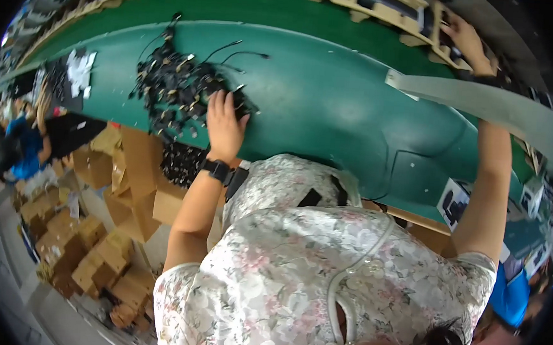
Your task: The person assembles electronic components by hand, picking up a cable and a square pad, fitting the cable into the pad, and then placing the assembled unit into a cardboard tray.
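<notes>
A tangled heap of short black cables (173,85) with small metal-tipped plugs lies on the green worktop (320,98). My left hand (225,127) rests at the heap's right edge, fingers stretched out over the cables and thumb apart; what lies beneath the palm is hidden. Far to the right, my right hand (465,41) reaches over the worktop to a tan slotted tray (396,17) holding dark parts. Its fingers bend down at the tray's end, closed around something too small to make out.
A pale curved panel (480,100) crosses above my right forearm. Near the right edge stands a printed white box (454,201). Cardboard boxes (101,243) crowd the floor at left. Another person in blue (25,145) works at far left; a blue sleeve (510,294) shows at lower right.
</notes>
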A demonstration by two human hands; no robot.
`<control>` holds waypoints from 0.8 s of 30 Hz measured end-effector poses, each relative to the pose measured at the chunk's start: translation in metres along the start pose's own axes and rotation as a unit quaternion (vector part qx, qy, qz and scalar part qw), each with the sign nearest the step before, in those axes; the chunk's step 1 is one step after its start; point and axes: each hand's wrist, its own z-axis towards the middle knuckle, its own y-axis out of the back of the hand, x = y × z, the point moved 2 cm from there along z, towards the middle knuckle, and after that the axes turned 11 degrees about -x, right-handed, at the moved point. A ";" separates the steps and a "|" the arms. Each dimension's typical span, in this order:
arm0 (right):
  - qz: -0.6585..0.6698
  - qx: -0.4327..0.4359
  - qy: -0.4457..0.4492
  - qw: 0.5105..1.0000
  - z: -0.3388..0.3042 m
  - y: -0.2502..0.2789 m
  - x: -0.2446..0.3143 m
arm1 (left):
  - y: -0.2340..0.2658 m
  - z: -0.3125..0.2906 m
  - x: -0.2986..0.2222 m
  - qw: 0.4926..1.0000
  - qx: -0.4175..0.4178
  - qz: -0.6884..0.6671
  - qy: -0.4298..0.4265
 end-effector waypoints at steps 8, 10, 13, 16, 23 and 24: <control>0.136 -0.035 -0.208 0.968 -0.026 -0.008 -0.010 | 0.004 -0.008 0.001 0.984 0.085 0.150 -0.044; 0.048 -0.103 -0.154 0.982 -0.030 0.003 0.000 | 0.005 -0.011 0.004 0.984 0.077 0.159 -0.012; 0.014 -0.075 -0.102 0.992 -0.038 -0.003 -0.030 | -0.002 -0.008 0.000 0.986 0.109 0.128 0.013; 0.069 -0.011 -0.098 0.993 -0.040 -0.014 -0.044 | -0.015 -0.007 0.012 0.985 0.122 0.125 0.012; 0.547 -0.222 -0.270 0.761 -0.129 0.049 0.020 | -0.028 0.011 0.018 0.977 0.159 0.106 -0.096; 0.477 -0.222 -0.329 0.784 -0.150 0.072 0.024 | -0.029 0.014 0.011 0.981 0.127 0.087 -0.122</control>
